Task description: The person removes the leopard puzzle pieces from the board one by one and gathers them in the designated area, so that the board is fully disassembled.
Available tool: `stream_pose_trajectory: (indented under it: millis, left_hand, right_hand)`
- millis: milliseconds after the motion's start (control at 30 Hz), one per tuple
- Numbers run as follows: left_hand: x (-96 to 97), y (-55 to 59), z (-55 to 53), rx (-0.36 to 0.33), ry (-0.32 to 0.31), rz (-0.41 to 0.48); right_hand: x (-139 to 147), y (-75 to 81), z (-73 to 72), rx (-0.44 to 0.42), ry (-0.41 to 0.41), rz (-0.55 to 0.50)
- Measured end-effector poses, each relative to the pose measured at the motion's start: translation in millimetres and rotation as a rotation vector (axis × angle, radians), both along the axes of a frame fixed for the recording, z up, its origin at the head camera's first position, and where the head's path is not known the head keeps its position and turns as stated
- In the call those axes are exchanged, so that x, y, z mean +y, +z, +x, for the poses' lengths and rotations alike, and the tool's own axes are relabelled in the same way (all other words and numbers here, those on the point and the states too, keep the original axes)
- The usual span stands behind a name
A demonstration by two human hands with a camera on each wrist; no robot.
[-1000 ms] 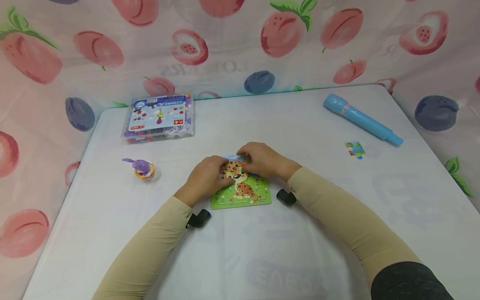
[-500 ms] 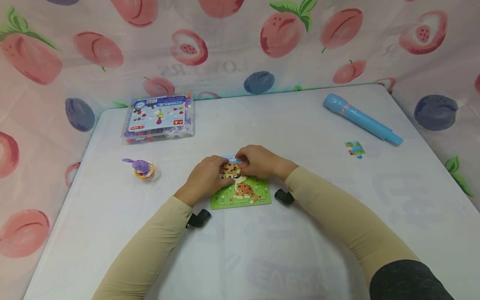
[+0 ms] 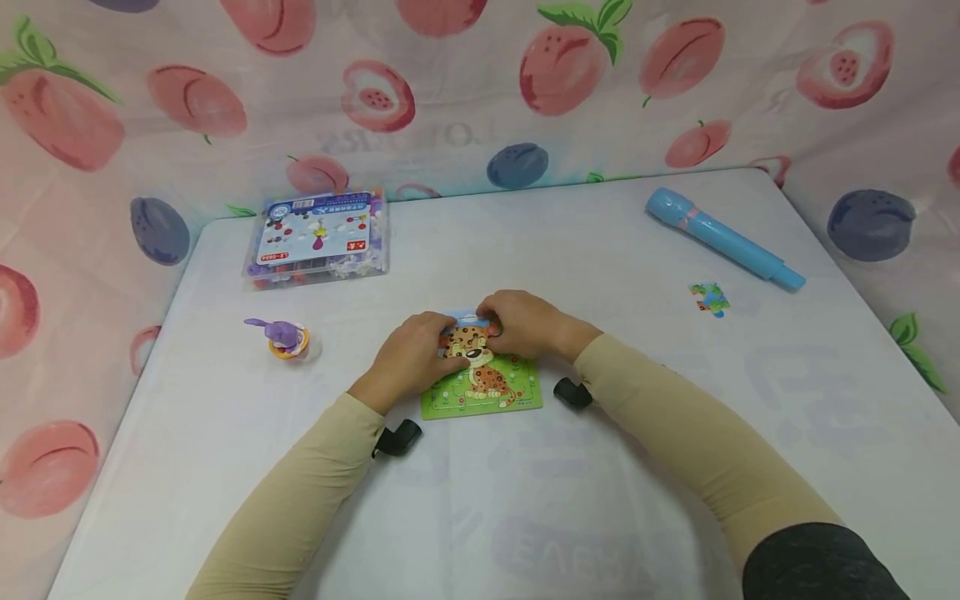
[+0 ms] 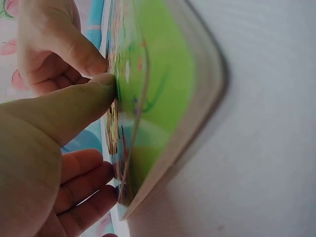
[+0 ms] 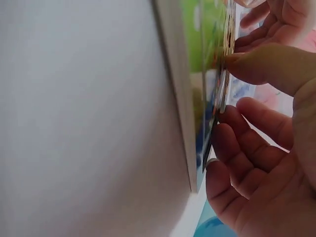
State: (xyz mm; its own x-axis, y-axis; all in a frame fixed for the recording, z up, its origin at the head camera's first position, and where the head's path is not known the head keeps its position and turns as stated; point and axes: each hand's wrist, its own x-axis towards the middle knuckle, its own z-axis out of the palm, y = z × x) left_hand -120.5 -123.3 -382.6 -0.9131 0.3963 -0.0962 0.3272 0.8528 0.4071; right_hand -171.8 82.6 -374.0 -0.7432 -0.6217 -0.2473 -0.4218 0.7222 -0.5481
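A cheetah jigsaw puzzle with a green lower part and a blue top lies flat on the white table. At its left side my left hand rests, the thumb pressing the cheetah picture and the other fingertips touching near the edge. My right hand is at the upper right, pinching a puzzle piece between thumb and curled fingers. That piece stands slightly proud of the board, and the hand covers much of it from above. In the left wrist view, the two thumbs almost meet over the puzzle.
A loose puzzle piece lies to the right, below a light blue microphone-shaped toy. Back left is a clear plastic box with a printed label and small colourful parts. A small purple-topped toy stands in front of it.
My right hand shifts slightly at the puzzle's upper right, with a bit more of the cheetah's head showing beside it. My left hand and the surrounding objects stay put.
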Motion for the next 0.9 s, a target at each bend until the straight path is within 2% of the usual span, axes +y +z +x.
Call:
stream_pose_trajectory:
  millis: [200,367,567,900]
  left_hand:
    - [0.1,0.9,0.1,-0.003,0.003,-0.008]
    - [1.3,2.1,-0.2,-0.018,0.007,-0.026]
    - [2.4,3.0,-0.2,-0.028,0.014,-0.042]
    - [3.6,2.7,0.6,-0.031,0.017,-0.051]
  right_hand:
    - [17,1.6,-0.8,-0.012,-0.028,-0.061]
    - [41,8.5,-1.2,0.013,-0.064,-0.068]
    - [81,15.9,-3.1,0.041,-0.122,-0.046]
    - [149,15.1,0.5,0.056,-0.259,-0.003]
